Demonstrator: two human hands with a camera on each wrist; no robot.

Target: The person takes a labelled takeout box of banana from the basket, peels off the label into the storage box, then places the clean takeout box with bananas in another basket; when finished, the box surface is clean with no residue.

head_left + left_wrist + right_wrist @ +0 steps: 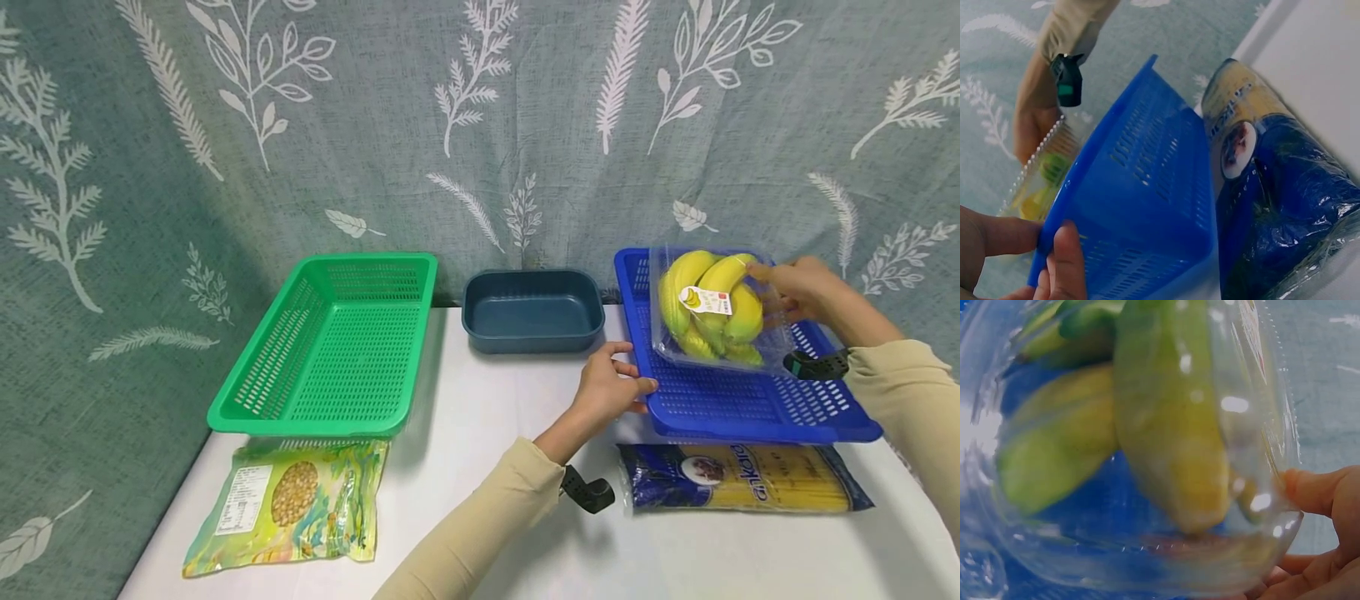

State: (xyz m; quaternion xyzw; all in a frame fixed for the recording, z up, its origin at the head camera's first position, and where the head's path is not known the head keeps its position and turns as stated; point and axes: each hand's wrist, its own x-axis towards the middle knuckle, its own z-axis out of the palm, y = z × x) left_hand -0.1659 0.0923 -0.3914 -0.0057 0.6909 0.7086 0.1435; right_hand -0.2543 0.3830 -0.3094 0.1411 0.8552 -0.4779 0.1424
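My right hand point(802, 287) grips the right side of a clear plastic box of bananas point(712, 308), which is tilted over the blue basket point(712, 408). In the right wrist view the thumb and fingers pinch the edge of the box, and yellow-green bananas point(1169, 444) show through the plastic. My left hand point(609, 383) holds the blue basket's left rim. The left wrist view shows the thumb on one side of that rim and the fingers on the other. Whether the box touches the basket's floor, I cannot tell.
A green basket point(352, 367) stands at left, with a green bag of beans point(300, 500) before it. A dark teal tub point(532, 321) sits between the baskets. Before the blue basket lies a pack of spaghetti point(742, 479). A patterned curtain point(390, 125) hangs behind.
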